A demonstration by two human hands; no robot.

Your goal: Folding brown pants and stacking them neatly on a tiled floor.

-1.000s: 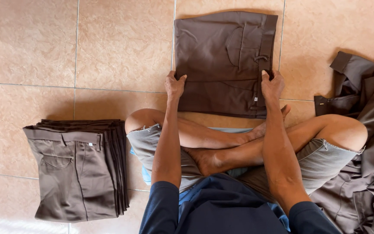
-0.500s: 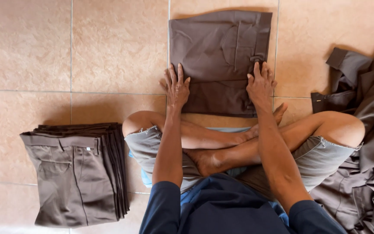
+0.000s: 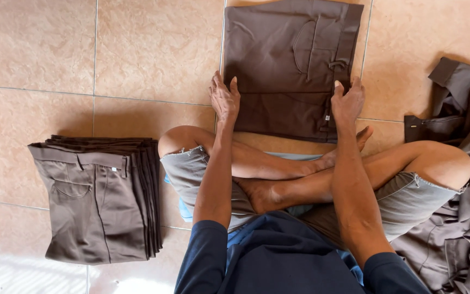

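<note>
- The tiled floor (image 3: 137, 54) takes up most of what I see; I sit cross-legged on it, and the work lies flat on the tiles just beyond my knees, in the far middle of the view.
- Far right and near right lies a loose heap of brown garments (image 3: 463, 179), unfolded, rumpled and spilling past my right knee.
- To the near left sits a stack of folded brown trousers (image 3: 99, 196), edges roughly squared, waistband and back pocket of the top pair facing up.
- The folded brown trousers (image 3: 289, 65) in front of me lie doubled over, back pocket and belt loop showing toward the far right, the folded near edge resting just beyond my shins.
- My left hand (image 3: 225, 100) presses flat on the near left edge of that fold, fingers spread and open, gripping nothing.
- My right hand (image 3: 348, 103) rests on the near right part by the waistband seam, fingers slightly curled onto the cloth; I cannot tell whether the thumb pinches the edge or only presses.
- To do this step well, I judge I should keep both palms level and press evenly, so the fold line runs straight from left to right.
- I would smooth outward from the middle toward each side edge, since trapped creases near the pocket could set into the fold.
- I should check that the side edges line up, so this pair matches the squared stack.
</note>
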